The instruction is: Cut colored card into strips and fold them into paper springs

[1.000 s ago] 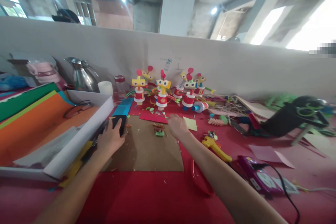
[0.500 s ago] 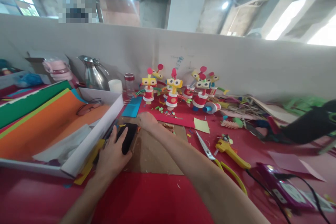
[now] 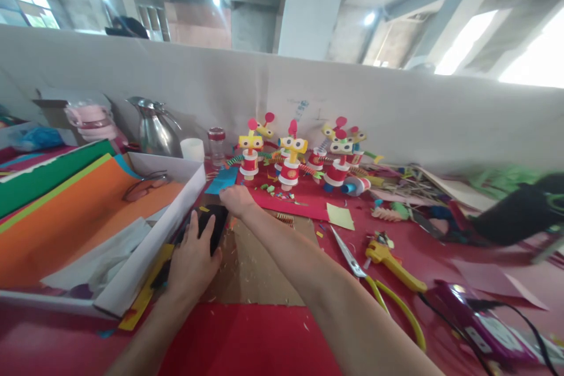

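Observation:
My left hand lies with fingers spread on a black flat object at the left edge of a brown board. Just above that object, my right hand has its fingers curled beside a blue paper piece; what they hold, if anything, is hidden. A small coiled paper strip rests at the board's top edge. Behind stand several red-and-white paper-cup figures with yellow or white heads. Yellow-handled scissors lie open to the right of the board.
A white box with coloured sheets and glasses is at left. A steel jug, a white cup and a jar stand behind it. On the right lie a yellow glue gun, a purple device and a black object.
My right hand has moved slightly left, toward the blue paper and the black object's top. My left hand stays on the black object. The camera view has shifted slightly.

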A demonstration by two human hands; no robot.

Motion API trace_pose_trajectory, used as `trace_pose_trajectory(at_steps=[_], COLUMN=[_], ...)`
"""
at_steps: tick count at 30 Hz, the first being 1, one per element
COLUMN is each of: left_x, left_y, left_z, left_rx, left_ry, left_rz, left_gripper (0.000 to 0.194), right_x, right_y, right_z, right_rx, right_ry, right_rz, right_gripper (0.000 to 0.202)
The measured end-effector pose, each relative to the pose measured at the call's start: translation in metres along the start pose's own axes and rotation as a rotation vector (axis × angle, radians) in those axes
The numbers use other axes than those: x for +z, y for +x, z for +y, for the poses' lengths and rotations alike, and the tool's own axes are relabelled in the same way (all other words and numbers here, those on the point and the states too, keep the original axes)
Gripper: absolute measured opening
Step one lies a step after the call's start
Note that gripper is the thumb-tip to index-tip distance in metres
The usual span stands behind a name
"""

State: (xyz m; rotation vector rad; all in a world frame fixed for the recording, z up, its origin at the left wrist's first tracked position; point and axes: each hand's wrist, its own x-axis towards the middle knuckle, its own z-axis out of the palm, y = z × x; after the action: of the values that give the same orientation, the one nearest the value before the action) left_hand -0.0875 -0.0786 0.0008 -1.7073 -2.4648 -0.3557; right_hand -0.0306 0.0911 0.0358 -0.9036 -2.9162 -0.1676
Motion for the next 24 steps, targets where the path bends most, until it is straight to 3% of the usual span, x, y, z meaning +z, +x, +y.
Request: trace_pose_trajectory(at_steps=[8,12,18,24], left_x=[0.004,0.001,-0.012,-0.019], left_y=[0.038,0.044,0.029,-0.002], left_z=[0.005,0.008,0.018,0.043], left_rx=[-0.006,0.01,0.075,0.306], left_ry=[-0.031,0.0,-0.221,-0.396], left_rz=[-0.01,0.076,0.151,0.219], left_gripper=[0.062,0.053,0.036,0.035], right_x=[-0.003,-0.002,0.008,0.005], right_y=[-0.01,-0.01,-0.009,-0.008], right_z=[0.007,0.01,0.015,0.004], right_rx=[0.112,0.19,0.225,0.247], right_ry=[0.04,0.101,0.199,0.276], right_rz=[0.103,0.101,0.051,0.058], right_gripper=[0.029,0.033,0.026,0.038])
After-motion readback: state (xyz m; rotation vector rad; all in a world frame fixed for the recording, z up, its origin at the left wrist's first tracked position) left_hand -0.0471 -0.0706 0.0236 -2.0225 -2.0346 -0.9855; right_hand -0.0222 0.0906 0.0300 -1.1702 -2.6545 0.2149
